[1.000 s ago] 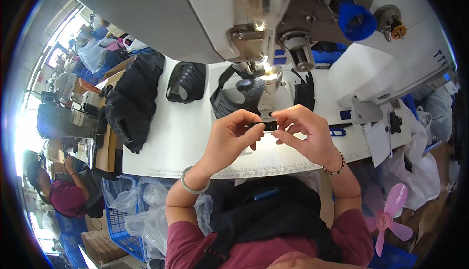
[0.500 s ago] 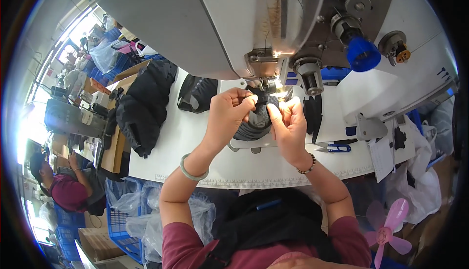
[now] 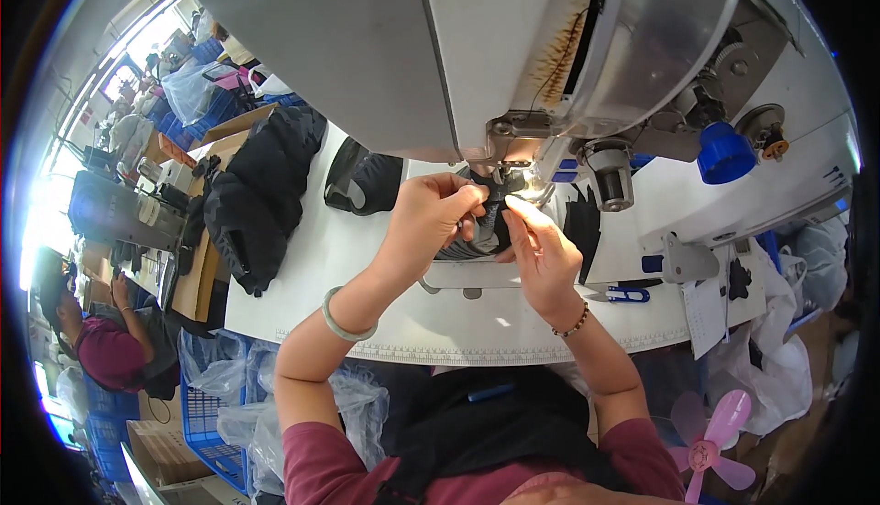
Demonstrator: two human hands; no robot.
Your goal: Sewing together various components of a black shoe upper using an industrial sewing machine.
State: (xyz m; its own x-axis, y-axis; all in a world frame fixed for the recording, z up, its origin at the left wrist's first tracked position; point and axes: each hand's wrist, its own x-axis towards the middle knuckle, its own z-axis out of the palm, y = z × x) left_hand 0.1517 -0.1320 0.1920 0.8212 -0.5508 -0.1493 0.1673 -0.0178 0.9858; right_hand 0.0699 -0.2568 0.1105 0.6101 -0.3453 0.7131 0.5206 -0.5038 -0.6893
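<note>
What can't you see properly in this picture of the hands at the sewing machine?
Head view only:
- The needle: hidden behind the left hand and right hand, with lamp glare over it.
- The dark fabric piece: mostly covered by both hands, so its shape is unclear.
- The sewing machine: its top is cut off by the upper edge.
- The pink fan: partly cut off at the dark rim.
- The co-worker: small and bent at the left rim.

brown cardboard box point(image 3: 163, 450) lower left, brown carton point(image 3: 240, 129) upper left

Counts at the sewing station
One sewing machine point(image 3: 513, 56), two hands, one jade bangle point(image 3: 345, 326), one bead bracelet point(image 3: 573, 323), one blue thread snips point(image 3: 623, 295), one pink fan point(image 3: 708, 445).
</note>
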